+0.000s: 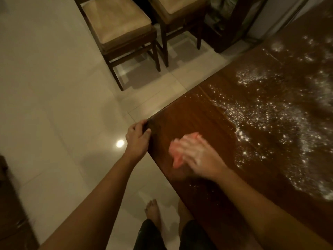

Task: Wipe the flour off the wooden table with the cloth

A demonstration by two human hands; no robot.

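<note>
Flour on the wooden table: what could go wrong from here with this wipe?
1. The flour lies thick to the right of the cloth, and the wooden table ends just left of it. A stroke toward that edge would likely push flour onto the tiled floor, near the bare foot.
2. The right hand on the cloth is motion-blurred. A fast stroke may scatter flour rather than gather it.
3. The cloth looks small against the spill, so it may smear.

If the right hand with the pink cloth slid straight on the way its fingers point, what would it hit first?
Probably the left hand, which grips the table corner. Only bare wood lies between it and the right hand pressing the cloth; motion blur makes the line rough.
</note>
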